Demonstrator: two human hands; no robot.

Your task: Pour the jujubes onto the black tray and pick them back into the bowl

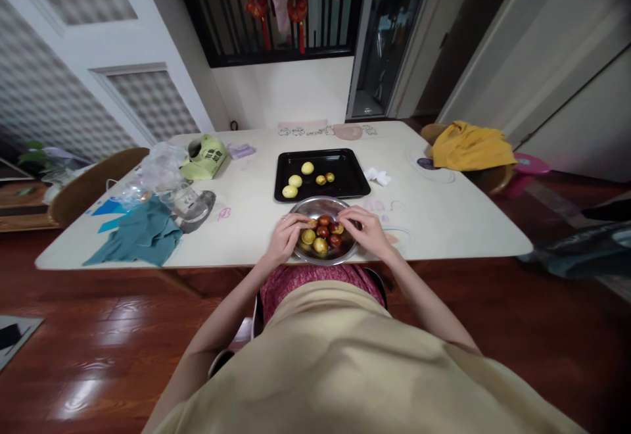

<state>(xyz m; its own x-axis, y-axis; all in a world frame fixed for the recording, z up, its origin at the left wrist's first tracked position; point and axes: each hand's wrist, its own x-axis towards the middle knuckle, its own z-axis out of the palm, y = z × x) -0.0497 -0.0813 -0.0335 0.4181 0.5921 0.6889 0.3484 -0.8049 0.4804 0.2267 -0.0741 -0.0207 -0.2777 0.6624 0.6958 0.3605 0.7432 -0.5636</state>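
A round steel bowl [299, 252] sits at the table's front edge, holding several jujubes [323, 231], some red-brown and some yellow-green. My left hand [284, 238] reaches over the bowl's left rim, its fingertips closed on a mottled jujube [312, 223]. From the right side my right hand [369, 231] comes over the rim, thumb and fingers pinching a brown-and-yellow jujube [337, 228]. Just behind the bowl lies a black tray [340, 164]. On it rest 3 larger pale yellow-green fruits [294, 181] and 2 small jujubes [321, 179].
Crumpled white tissue [378, 176] lies right of the tray. On the table's left are a teal cloth [140, 231], clear plastic packaging [185, 204] and a green bag [206, 156]. Yellow cloth [470, 146] hangs over a chair at the right.
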